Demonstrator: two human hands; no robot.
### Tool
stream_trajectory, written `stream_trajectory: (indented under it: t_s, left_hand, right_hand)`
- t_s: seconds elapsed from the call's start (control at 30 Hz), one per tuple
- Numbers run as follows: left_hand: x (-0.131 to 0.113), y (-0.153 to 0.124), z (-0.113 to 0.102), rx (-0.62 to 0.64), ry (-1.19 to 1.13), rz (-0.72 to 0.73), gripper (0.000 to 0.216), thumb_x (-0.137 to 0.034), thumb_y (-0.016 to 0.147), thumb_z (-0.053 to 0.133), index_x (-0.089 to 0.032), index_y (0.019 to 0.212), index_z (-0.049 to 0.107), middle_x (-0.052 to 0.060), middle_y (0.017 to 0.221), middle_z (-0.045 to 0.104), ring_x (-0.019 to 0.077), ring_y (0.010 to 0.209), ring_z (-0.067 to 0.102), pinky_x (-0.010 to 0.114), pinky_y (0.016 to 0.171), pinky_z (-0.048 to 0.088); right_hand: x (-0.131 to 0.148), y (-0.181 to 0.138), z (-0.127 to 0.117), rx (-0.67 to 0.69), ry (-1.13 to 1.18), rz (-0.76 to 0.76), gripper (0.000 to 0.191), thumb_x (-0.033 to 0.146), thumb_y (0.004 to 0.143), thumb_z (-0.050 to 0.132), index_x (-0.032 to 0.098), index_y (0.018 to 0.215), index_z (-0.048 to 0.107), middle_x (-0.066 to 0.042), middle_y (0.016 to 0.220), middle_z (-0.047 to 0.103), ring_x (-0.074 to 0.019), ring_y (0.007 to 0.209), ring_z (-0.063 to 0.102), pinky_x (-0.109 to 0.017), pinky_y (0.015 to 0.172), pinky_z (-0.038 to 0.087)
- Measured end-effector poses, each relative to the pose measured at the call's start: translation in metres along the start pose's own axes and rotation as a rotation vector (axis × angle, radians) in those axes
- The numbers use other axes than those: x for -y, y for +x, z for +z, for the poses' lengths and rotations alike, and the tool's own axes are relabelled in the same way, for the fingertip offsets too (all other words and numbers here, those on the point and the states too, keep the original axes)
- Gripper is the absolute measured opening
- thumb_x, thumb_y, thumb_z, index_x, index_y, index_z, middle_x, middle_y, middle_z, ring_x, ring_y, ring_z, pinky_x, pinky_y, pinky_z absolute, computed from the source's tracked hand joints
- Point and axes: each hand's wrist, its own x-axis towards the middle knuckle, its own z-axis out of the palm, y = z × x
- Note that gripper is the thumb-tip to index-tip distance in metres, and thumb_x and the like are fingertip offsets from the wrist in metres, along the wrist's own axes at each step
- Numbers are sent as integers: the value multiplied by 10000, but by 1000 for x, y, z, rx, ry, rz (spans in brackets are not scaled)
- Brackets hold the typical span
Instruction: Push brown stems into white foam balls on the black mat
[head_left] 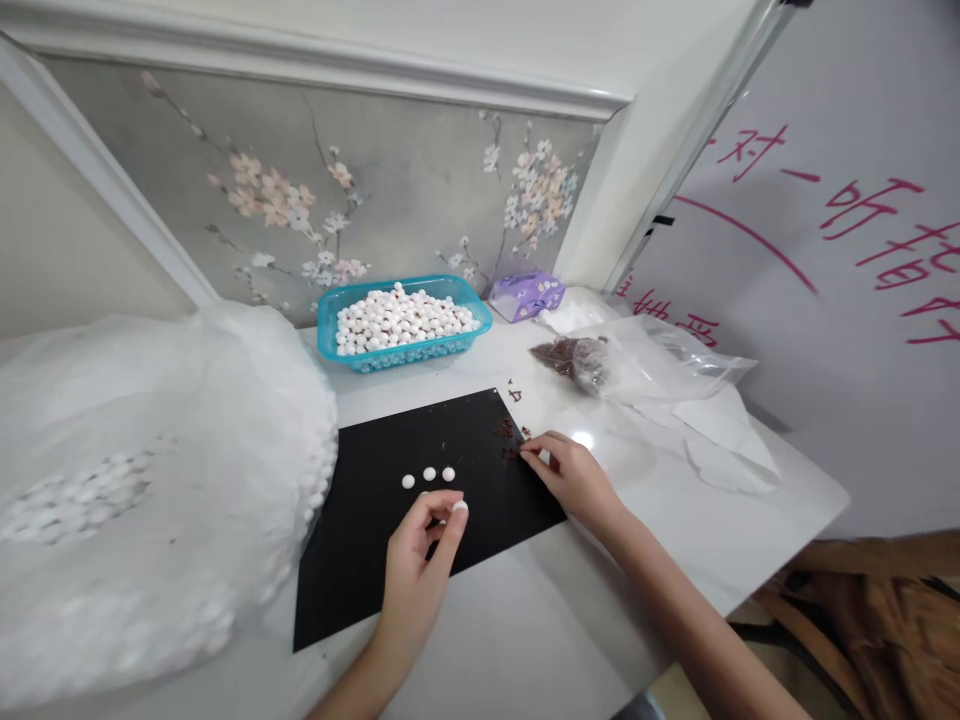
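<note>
My left hand (421,548) hovers over the front of a black sheet (352,560), pinching a small white ball (460,507) between thumb and forefinger. Just beyond it, several more white balls (429,474) sit on the sheet, three of them in a loose row. At the sheet's right edge my right hand (576,478) has thumb and fingertips pressed together beside small brown pieces (505,429). Whatever those fingertips may hold is too small to make out. A few brown pieces also lie on the white table (487,610), off the sheet.
A blue plastic basket (401,358) heaped with white balls stands behind the sheet. The big bag (187,400) of white balls fills the left side. Toward the back right are a purple pack (527,297), a clear bag (652,355) holding brown pieces, and white paper (731,435).
</note>
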Motion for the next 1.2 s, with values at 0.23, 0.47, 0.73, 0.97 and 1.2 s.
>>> stream_trajectory:
  t_s: [0.23,0.47,0.73,0.97,1.2]
  left_hand:
    - [-6,1,1,44,-31,-89,226,-386,782,589,-182,862,644,0,686,590,118,671,571,206,623,494]
    - [1,4,1,20,-71,-20,191,-273,720,674,-192,886,626,4,792,618,113,748,573,197,693,499]
    - [-4,1,2,4,-91,-32,172,-299,760,641,-192,889,680,15,815,675,116,738,603,198,707,510]
    - [2,1,0,7,-90,-12,183,-297,769,637,-197,912,690,16,845,691,129,787,619,202,737,518]
    - [0,2,-1,-8,-58,-5,196,-303,757,647,-185,906,696,31,873,703,145,800,634,226,759,525]
  right_hand:
    - [-1,-1,6,-39,250,22,213,374,851,457,204,769,556,-29,802,586,-131,596,466,-279,606,399]
    - [27,-9,9,225,758,203,277,477,847,467,205,791,467,81,505,378,-62,406,291,-202,404,256]
    - [57,-20,23,440,1120,236,286,462,829,536,196,790,438,124,475,258,-32,386,171,-181,366,146]
    - [58,-22,26,415,1081,189,253,436,861,503,195,800,452,119,490,245,-30,400,169,-183,373,148]
    - [58,-21,30,412,1043,178,270,452,852,506,192,796,455,118,494,242,-29,394,166,-183,364,147]
